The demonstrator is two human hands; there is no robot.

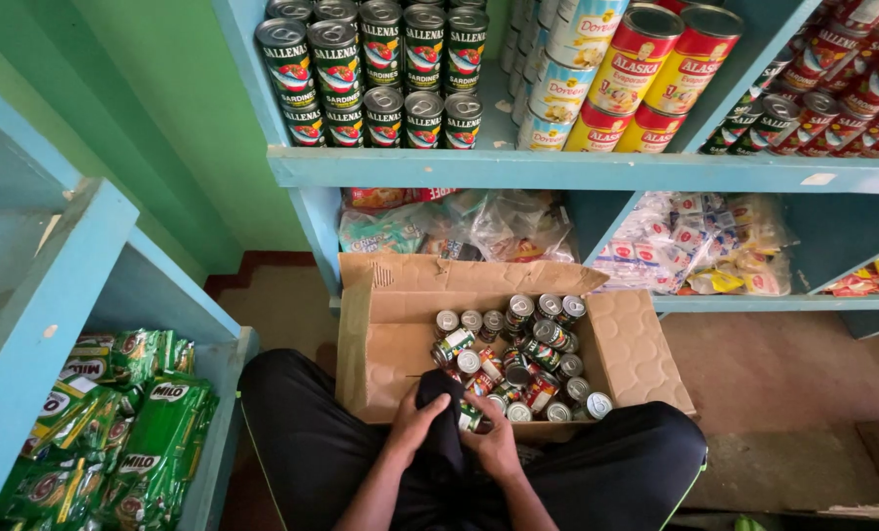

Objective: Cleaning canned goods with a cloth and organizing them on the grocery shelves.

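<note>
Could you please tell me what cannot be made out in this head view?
- Can between left hand and right hand: mostly hidden by a dark cloth.
- Each hand's grip: fingers buried in the cloth.
- Cardboard box floor: covered by cans.
- Right shelf tins: cut by the frame edge.

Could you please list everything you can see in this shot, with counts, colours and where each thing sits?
cardboard box: one, brown, open, on the floor before the knees
small cans: about two dozen, green and red labels, loose in the box
dark cloth: one, black, between both hands
can: one, green label, at the right hand
green-label cans: many, stacked on the upper blue shelf, left
red-and-yellow cans: several, upper shelf, middle
plastic bags of packets: several, clear, lower shelf
green sachets: many, left shelf
left hand: on the cloth
right hand: on the cloth and can
</note>
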